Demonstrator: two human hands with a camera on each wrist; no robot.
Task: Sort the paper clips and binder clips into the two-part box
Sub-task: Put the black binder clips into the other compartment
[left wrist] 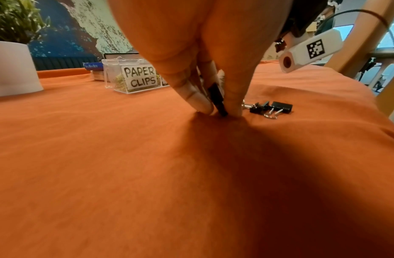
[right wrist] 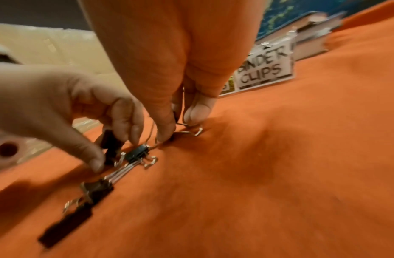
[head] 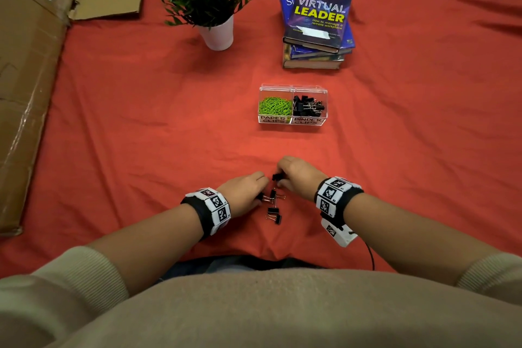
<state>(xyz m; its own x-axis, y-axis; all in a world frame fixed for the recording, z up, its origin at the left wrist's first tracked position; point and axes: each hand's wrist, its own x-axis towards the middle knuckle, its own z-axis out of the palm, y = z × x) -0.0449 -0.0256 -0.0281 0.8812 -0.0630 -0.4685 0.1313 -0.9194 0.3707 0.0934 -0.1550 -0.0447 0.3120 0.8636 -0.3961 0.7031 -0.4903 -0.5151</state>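
Both hands work low on the red cloth (head: 141, 121), well short of the box (head: 293, 121), with open cloth between. Left hand (head: 244, 195) pinches a binder clip (left wrist: 217, 97) against the cloth. Right hand (head: 296, 175) pinches another clip (head: 277, 177). Loose clips (head: 274, 213) lie between the wrists; the right wrist view alone shows their tangled wire handles.

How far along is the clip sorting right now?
Mostly done: green paper clips fill the box's left half, binder clips the right. In hand: the left hand and right hand each pinch a binder clip. Left: a few loose binder clips on the cloth.
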